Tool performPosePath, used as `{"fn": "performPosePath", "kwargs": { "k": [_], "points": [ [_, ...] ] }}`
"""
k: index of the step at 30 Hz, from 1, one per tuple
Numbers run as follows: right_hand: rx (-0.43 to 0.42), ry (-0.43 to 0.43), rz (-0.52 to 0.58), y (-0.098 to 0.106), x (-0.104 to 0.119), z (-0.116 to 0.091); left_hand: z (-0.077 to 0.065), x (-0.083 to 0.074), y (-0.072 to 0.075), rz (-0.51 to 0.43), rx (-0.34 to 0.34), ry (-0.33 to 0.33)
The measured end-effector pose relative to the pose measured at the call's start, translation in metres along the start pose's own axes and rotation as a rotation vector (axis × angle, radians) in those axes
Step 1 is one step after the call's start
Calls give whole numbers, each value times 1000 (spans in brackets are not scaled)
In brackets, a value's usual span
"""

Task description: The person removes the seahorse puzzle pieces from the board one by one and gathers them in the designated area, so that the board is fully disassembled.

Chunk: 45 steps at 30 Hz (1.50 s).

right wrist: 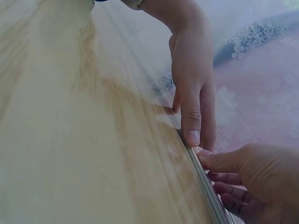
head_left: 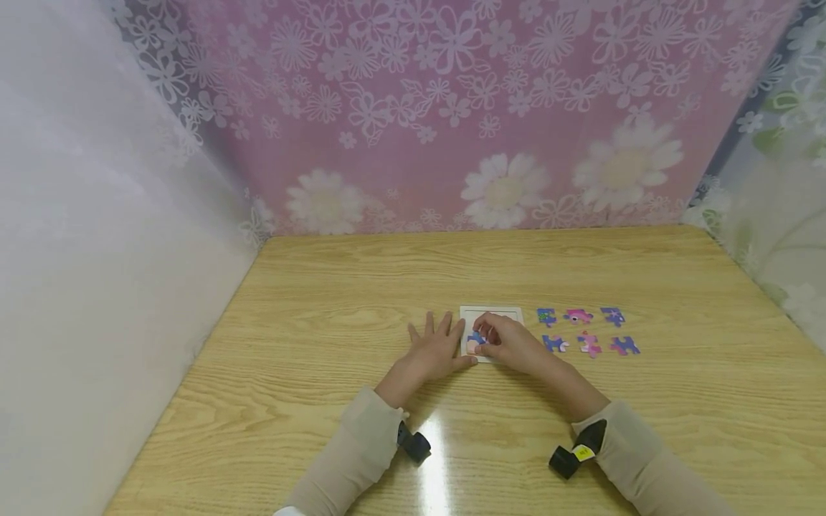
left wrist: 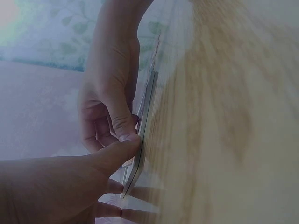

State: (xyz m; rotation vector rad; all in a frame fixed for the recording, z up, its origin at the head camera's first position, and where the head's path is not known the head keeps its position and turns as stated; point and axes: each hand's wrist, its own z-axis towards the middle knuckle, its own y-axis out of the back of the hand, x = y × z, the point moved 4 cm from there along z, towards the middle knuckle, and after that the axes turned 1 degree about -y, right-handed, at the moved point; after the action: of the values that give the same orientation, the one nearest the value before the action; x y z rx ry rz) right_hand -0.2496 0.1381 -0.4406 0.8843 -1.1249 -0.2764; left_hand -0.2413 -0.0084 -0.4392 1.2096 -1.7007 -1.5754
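Observation:
A white square puzzle tray [head_left: 510, 311] lies flat on the table. My left hand [head_left: 434, 355] is spread at its left side, fingers straight; in the right wrist view, the left thumb [right wrist: 192, 133] rests on the tray's edge. Over the tray, my right hand [head_left: 513, 344] has its fingers curled and pinches a blue and peach puzzle piece [head_left: 476, 344] at the tray's lower left. From the left wrist view, the right thumb [left wrist: 122, 121] comes down close beside the left thumb. The right hand covers much of the tray's inside.
Several loose blue and pink puzzle pieces [head_left: 589, 344] lie in two rows right of the tray. The wooden table [head_left: 323, 322] meets a flowered pink curtain [head_left: 400, 143] at the back, with pale cloth on both sides.

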Motion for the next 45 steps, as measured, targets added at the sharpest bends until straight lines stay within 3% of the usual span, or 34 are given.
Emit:
{"fn": "performPosePath", "kwargs": {
  "k": [10, 22, 35, 45],
  "points": [
    [-40, -22, 44, 1, 0, -1, 1, 0, 0, 8, 4, 11],
    [-56, -114, 260, 3, -2, -1, 1, 1, 0, 13, 4, 15],
    [-69, -38, 254, 37, 6, -9, 0, -2, -1, 5, 14, 18],
    [-83, -63, 209, 72, 5, -35, 3, 0, -2, 8, 10, 14]
  ]
}}
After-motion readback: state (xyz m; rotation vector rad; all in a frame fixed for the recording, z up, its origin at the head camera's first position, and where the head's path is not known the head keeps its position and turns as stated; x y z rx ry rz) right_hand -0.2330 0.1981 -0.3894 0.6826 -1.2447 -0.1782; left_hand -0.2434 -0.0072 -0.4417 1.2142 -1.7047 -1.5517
